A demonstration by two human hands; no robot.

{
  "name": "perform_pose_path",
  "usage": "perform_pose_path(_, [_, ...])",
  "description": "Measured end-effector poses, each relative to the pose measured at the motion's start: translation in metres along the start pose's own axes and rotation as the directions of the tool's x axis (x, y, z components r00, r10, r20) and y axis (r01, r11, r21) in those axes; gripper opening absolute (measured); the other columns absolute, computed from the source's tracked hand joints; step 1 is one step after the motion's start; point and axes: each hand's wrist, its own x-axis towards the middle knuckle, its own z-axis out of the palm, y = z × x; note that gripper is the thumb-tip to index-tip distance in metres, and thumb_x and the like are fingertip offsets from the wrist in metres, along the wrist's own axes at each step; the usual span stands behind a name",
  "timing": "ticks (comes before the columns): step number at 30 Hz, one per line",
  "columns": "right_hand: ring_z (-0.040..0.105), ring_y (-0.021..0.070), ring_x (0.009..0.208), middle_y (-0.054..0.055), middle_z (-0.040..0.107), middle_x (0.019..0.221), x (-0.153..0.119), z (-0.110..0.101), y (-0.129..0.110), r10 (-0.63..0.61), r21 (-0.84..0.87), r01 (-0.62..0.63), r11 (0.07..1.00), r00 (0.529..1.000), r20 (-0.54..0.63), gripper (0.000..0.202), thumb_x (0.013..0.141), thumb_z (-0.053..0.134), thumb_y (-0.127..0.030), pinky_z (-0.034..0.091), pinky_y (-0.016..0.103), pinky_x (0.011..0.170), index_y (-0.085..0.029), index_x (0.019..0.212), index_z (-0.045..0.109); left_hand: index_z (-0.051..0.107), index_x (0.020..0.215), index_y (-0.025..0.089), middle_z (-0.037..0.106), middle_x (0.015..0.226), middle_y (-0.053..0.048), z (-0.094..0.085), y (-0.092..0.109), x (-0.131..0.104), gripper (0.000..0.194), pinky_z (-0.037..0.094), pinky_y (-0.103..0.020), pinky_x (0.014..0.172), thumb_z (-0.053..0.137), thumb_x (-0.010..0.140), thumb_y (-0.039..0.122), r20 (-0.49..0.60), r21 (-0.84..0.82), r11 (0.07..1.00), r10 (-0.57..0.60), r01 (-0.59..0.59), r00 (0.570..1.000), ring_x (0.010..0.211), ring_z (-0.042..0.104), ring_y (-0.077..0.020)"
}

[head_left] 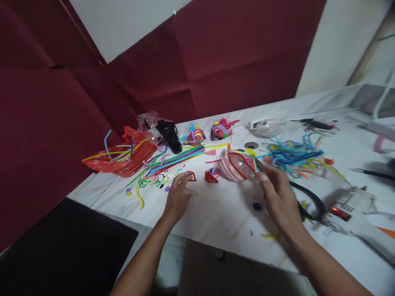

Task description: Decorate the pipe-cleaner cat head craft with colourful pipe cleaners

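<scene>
My right hand [279, 199] grips the edge of a clear plastic ball [243, 163], partly wrapped in red, white and pink pipe cleaners with yellow and blue bits on top. The ball is just above the white tabletop. Between the fingertips of my left hand [178, 195] is a small red loop [191, 176] with a bluish inside, apparently bent pipe cleaner. A similar red shape [211, 176] lies between the hands. Near my right hand is a round dark blue piece [257, 206].
Two colourful decorated balls [195, 135] stand at the back beside a black object [169, 135]. Pipe cleaners fill a red plastic bag [123, 156] at left and form a blue pile [290, 154] at right. A glue gun [352, 209] lies front right, near a black curved strip [314, 203].
</scene>
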Motion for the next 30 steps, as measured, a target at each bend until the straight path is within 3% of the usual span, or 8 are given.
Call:
perform_pose_path(2, [0.06,0.0311,0.111,0.013,0.066,0.117,0.001,0.0,-0.002,-0.001,-0.003,0.001,1.0,1.0,-0.015,0.056,0.085,0.051,-0.064,0.044,0.049,0.096,-0.02,0.121,0.056,0.066,0.089,0.022,0.069,0.076,-0.001,0.001,0.005,0.008,0.013,0.052,-0.032,0.082,0.055,0.086,0.027,0.016,-0.016,1.0,0.012,-0.011,1.0,0.08,0.067,-0.019])
perform_pose_path(4, [0.06,0.0307,0.111,0.013,0.067,0.116,0.002,0.0,-0.004,0.001,-0.008,-0.001,1.0,1.0,-0.029,0.055,0.085,0.05,-0.064,0.045,0.048,0.095,-0.021,0.12,0.057,0.065,0.089,0.021,0.065,0.066,0.001,0.004,0.013,0.017,0.023,0.051,-0.03,0.075,0.043,0.092,0.026,0.0,-0.075,0.997,0.01,-0.01,1.0,0.067,0.064,-0.0161])
perform_pose_path(7, [0.061,0.0301,0.109,0.011,0.068,0.114,0.004,0.0,-0.005,0.012,-0.013,-0.013,1.0,0.999,-0.052,0.053,0.085,0.05,-0.063,0.046,0.046,0.093,-0.022,0.118,0.058,0.066,0.093,0.02,0.071,0.087,-0.003,0.013,0.03,0.036,0.024,0.051,-0.029,0.079,0.045,0.083,0.018,-0.049,-0.202,0.979,0.008,-0.018,0.999,0.081,0.066,-0.0164])
perform_pose_path(11, [0.061,0.03,0.108,0.011,0.069,0.113,0.007,0.0,-0.006,0.031,-0.01,-0.032,0.999,0.997,-0.071,0.055,0.084,0.049,-0.064,0.046,0.045,0.092,-0.022,0.117,0.059,0.065,0.079,0.02,0.065,0.067,0.001,0.035,0.054,0.065,0.022,0.05,-0.027,0.071,0.044,0.078,0.016,0.046,-0.261,0.964,-0.038,0.049,0.998,0.068,0.063,-0.0156])
perform_pose_path(17, [0.065,0.0305,0.1,0.011,0.071,0.105,0.012,0.004,0.001,0.073,-0.013,-0.073,0.997,0.997,-0.033,0.056,0.082,0.048,-0.063,0.048,0.046,0.089,-0.021,0.118,0.057,0.06,0.122,0.018,0.067,0.113,-0.012,0.074,0.08,0.091,0.043,0.048,-0.04,0.094,0.058,0.083,0.038,0.139,-0.223,0.968,-0.089,0.119,0.986,0.103,0.064,-0.0261])
perform_pose_path(23, [0.067,0.0299,0.098,0.012,0.071,0.108,0.016,0.009,0.017,0.093,0.003,-0.093,0.996,0.995,0.043,0.056,0.082,0.049,-0.057,0.05,0.048,0.088,-0.021,0.124,0.054,0.058,0.129,0.024,0.059,0.137,-0.01,0.079,0.091,0.092,0.048,0.036,-0.041,0.111,0.065,0.084,0.04,0.294,-0.335,0.907,-0.158,0.256,0.943,0.131,0.049,-0.0283])
perform_pose_path(25, [0.068,0.0288,0.096,0.012,0.071,0.11,0.017,0.01,0.02,0.082,0.021,-0.084,0.996,0.994,0.071,0.056,0.082,0.05,-0.055,0.051,0.047,0.086,-0.022,0.126,0.053,0.06,0.126,0.026,0.061,0.132,-0.008,0.077,0.091,0.09,0.045,0.04,-0.039,0.108,0.065,0.084,0.041,0.32,-0.4,0.856,-0.204,0.327,0.925,0.127,0.052,-0.0273])
perform_pose_path(30, [0.067,0.0268,0.095,0.013,0.069,0.113,0.015,0.01,0.018,0.041,0.05,-0.046,0.998,0.996,0.085,0.055,0.082,0.05,-0.055,0.052,0.045,0.085,-0.022,0.126,0.052,0.059,0.116,0.026,0.063,0.11,-0.007,0.074,0.088,0.084,0.038,0.057,-0.031,0.073,0.053,0.088,0.053,0.379,-0.484,0.756,-0.271,0.44,0.885,0.095,0.064,-0.0214])
